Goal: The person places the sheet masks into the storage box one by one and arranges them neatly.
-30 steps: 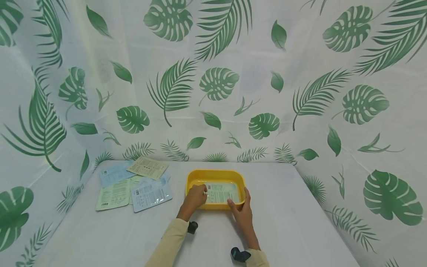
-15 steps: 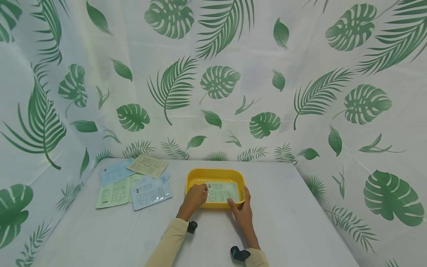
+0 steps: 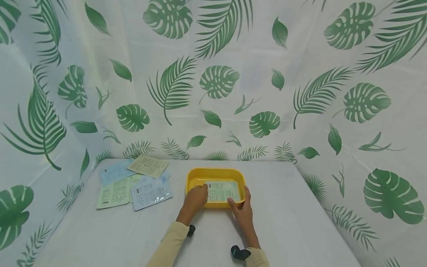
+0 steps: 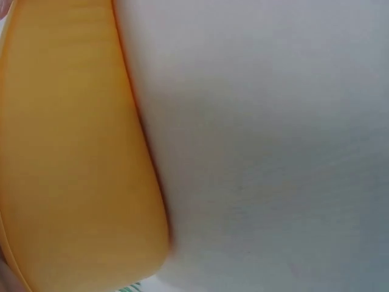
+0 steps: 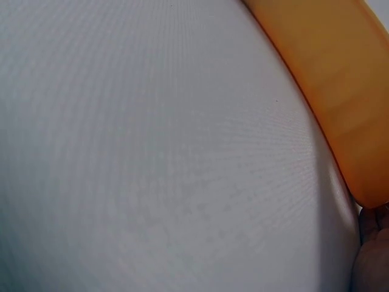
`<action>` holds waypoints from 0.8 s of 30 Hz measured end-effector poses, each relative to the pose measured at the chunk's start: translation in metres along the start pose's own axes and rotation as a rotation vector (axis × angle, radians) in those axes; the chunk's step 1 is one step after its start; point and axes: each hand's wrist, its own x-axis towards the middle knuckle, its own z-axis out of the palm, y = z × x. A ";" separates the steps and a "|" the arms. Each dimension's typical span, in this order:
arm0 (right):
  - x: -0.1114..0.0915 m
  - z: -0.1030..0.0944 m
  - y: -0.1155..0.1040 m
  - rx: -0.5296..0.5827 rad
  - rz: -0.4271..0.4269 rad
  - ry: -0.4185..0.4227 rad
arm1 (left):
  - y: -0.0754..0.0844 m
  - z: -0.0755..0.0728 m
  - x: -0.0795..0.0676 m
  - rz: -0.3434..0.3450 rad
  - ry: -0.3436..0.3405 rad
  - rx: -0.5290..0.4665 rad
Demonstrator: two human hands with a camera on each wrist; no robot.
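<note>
A yellow rectangular plastic tray (image 3: 213,204) stands on the white-covered table. Inside it lies a pale green printed sachet (image 3: 224,191), flat against the bottom. My left hand (image 3: 196,197) reaches over the tray's front left rim, its curled fingers pinching the sachet's left edge; the fingertips are largely hidden. At the front right corner my right hand (image 3: 242,211) grips the tray, thumb at the rim and fingers along the outer side. Both wrist views show mostly the tray's outer wall, with a part of the right hand (image 5: 374,255) at the lower right of its view.
To the left, several printed sachets overlap in a loose pile: a blue one (image 3: 151,193) in front, a green one (image 3: 114,193), a beige one (image 3: 148,165) and another blue one (image 3: 115,172) behind. A leaf-patterned curtain (image 3: 213,141) encloses the table's back and sides.
The left hand has shifted very slightly at the sachet's left edge. The right hand, the tray and the pile stay where they were.
</note>
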 end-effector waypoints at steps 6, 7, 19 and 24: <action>-0.001 0.000 -0.002 0.003 0.004 0.001 | -0.002 0.005 -0.007 0.091 0.112 0.057; -0.001 0.000 -0.002 -0.001 0.004 0.001 | -0.001 0.005 -0.009 0.114 0.133 0.070; 0.000 0.001 -0.003 0.017 -0.008 0.009 | -0.005 -0.001 -0.029 0.191 0.161 -0.175; 0.001 -0.004 0.000 0.014 -0.016 -0.008 | -0.003 -0.007 -0.043 0.158 0.113 -0.448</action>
